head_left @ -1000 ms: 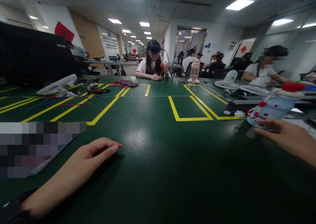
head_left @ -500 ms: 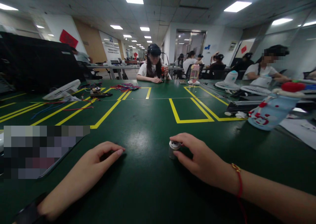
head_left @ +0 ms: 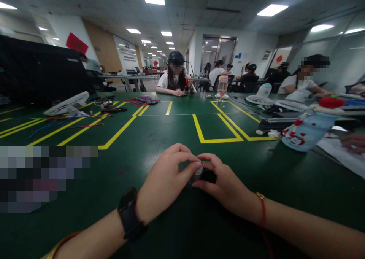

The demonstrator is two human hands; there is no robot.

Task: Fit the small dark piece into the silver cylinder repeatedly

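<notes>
A small silvery metal cylinder (head_left: pixel 199 171) stands on the green table (head_left: pixel 159 228) in front of me, partly covered by my fingers. My left hand (head_left: pixel 168 175), with a black watch on its wrist, has thumb and fingertips closed at the cylinder's top. From the right, my right hand (head_left: pixel 225 181), wearing a red cord bracelet, curls its thumb and fingers around the cylinder's side. The undersides of both hands' fingers are partly hidden.
A blue cup (head_left: pixel 309 131) with a red topper stands at the right, beside paper and another person's hand (head_left: pixel 353 142). White fans lie on both sides. Wires (head_left: pixel 144 100) lie farther back, a bottle (head_left: pixel 222 87) too. A person sits opposite.
My left hand has moved right from the bare table to the cylinder and closed on its top. My right hand stays around it. A person's hand has appeared at the right edge.
</notes>
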